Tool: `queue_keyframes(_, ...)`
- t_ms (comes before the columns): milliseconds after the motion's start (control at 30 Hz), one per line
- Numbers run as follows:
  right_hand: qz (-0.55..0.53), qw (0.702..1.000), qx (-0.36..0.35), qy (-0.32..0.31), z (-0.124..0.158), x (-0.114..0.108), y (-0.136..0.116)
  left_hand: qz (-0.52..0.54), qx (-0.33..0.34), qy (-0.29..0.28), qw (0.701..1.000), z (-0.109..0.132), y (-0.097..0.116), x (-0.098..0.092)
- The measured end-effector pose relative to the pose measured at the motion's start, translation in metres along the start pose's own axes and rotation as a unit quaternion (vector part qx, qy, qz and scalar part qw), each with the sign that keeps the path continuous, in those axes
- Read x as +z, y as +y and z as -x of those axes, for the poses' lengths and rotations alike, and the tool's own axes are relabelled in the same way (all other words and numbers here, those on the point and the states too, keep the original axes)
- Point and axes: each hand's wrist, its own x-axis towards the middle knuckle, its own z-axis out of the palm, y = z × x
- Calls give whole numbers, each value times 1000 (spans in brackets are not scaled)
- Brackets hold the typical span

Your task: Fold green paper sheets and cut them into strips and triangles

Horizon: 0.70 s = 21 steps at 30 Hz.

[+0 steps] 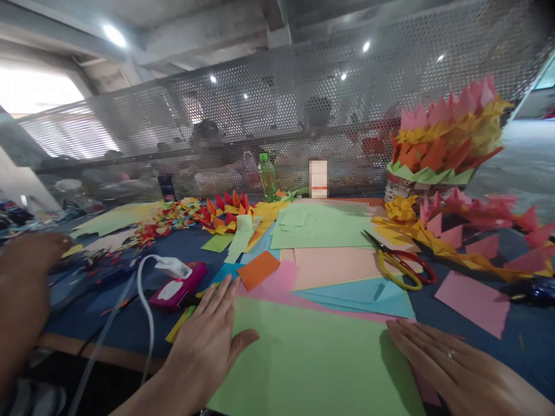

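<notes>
A large light green paper sheet (312,358) lies flat in front of me on other coloured sheets. My left hand (208,335) rests on its left edge, fingers stretched forward and thumb spread over the green. On the right edge lies my right hand (455,358), flat with fingers extended and a ring on one finger. Neither hand holds anything. Beyond the sheet are blue sheets (359,293), a peach sheet (333,266) and an orange piece (259,270). Scissors with red and yellow handles (401,268) lie behind, blades apart.
A magenta power strip (180,286) with a white plug and cable sits left. Another person's arm (26,294) reaches in at far left. Right are a pink paper piece (474,300) and a folded-paper basket (433,167). A green-capped bottle (267,179) stands behind.
</notes>
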Motion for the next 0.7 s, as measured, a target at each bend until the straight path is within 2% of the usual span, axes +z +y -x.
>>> queue_keyframes(233, 38, 998, 21, -47, -6, -11, -11, -10, -36, -42, 998, -2, 3, 6)
queue_keyframes(433, 46, 996, 51, -50, -11, -24, -11, 4, -56, -56, 997, -1, 5, 4)
queue_keyframes(633, 24, 991, -102, -78, -11, -34, -17, 1, -43, -19, 999, -3, 3, -2)
queue_keyframes(700, 18, 990, -107, -93, -11, -32, -20, 4, -36, 9, 999, -8, -1, -12)
